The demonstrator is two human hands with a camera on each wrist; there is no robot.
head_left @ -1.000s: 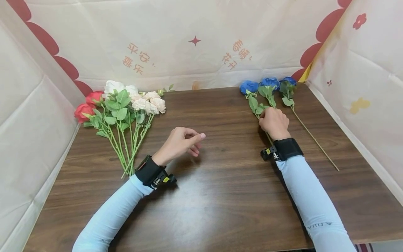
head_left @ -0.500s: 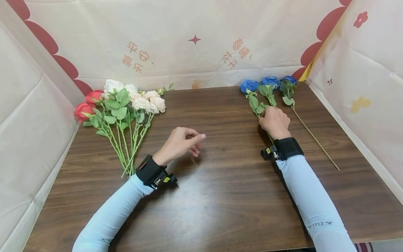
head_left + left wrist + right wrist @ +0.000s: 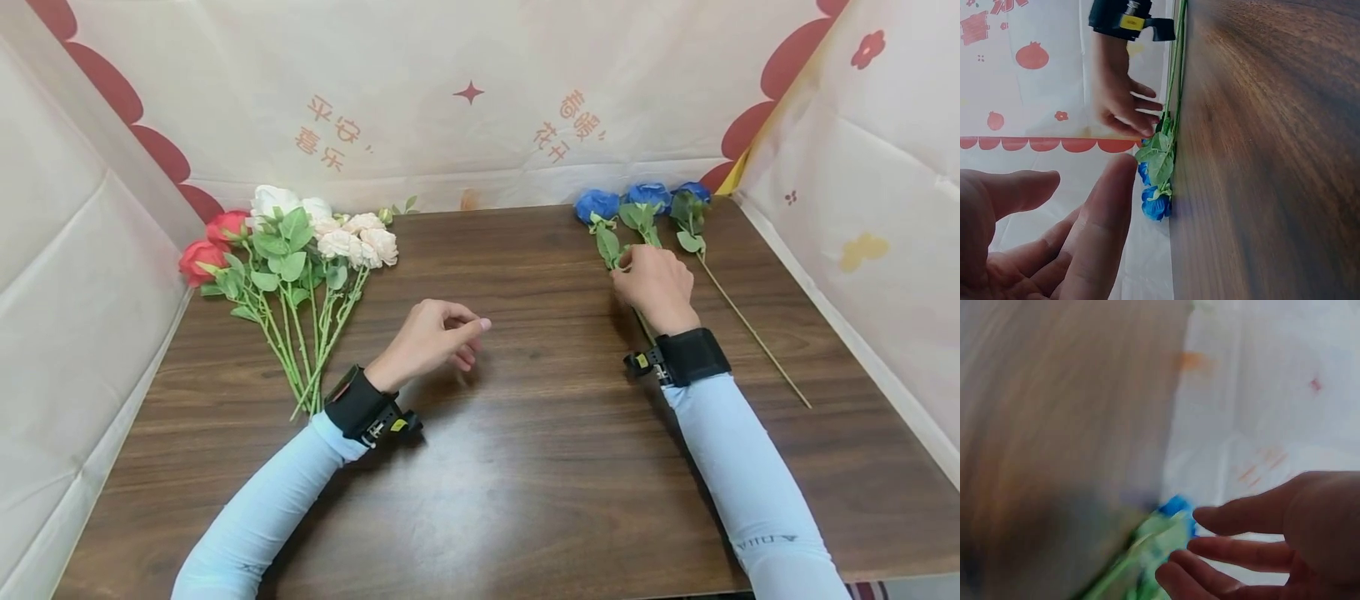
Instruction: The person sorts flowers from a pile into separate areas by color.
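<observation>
Three blue roses (image 3: 597, 206) with green leaves and long stems lie at the back right of the table. My right hand (image 3: 655, 287) hovers over the left and middle stems, fingers loosely extended. In the left wrist view, its fingers appear just beside the leaves (image 3: 1159, 164), pinching nothing. The right wrist view is blurred, but a gap shows between thumb and fingers (image 3: 1254, 553). Over the table's middle, my left hand (image 3: 431, 340) hangs relaxed and holds nothing. To its left lies a fanned bunch of red roses (image 3: 201, 262), white roses (image 3: 273, 202) and pale pink flowers (image 3: 360, 243).
The brown wooden table (image 3: 480, 467) is walled by white printed cloth (image 3: 465, 50) at the back and both sides. One blue rose's bare stem (image 3: 753, 329) slants toward the front right. The bunch's stems (image 3: 307, 367) converge near my left wrist.
My right hand has loosened from the blue rose stems and lifted slightly, its fingers spreading. My left hand and the flowers stay where they were; the head view shifts slightly.
</observation>
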